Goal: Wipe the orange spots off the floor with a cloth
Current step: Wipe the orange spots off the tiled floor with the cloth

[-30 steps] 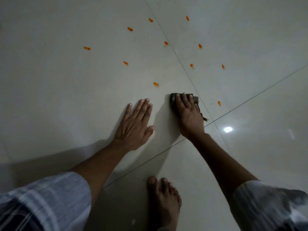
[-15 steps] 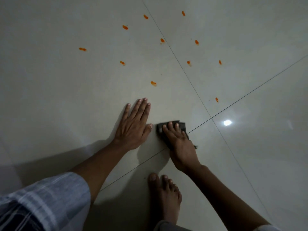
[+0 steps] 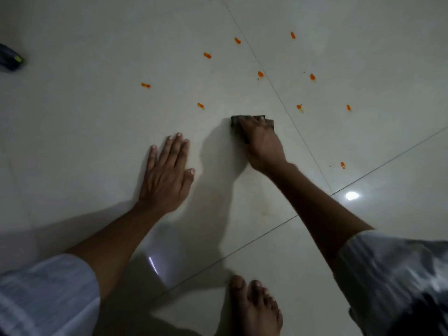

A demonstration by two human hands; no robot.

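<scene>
Head view: right hand (image 3: 260, 144) presses the dark cloth (image 3: 252, 121) flat on the floor (image 3: 97, 117), cloth poking out past its fingertips, orange spots (image 3: 299, 107) just beyond. Left hand (image 3: 167, 175) lies flat, grip holding nothing.

L hand (image 3: 167, 175) flat on floor (image 3: 72, 132), cloth (image 3: 252, 123) under R hand (image 3: 263, 144), spots (image 3: 207, 55) beyond
</scene>
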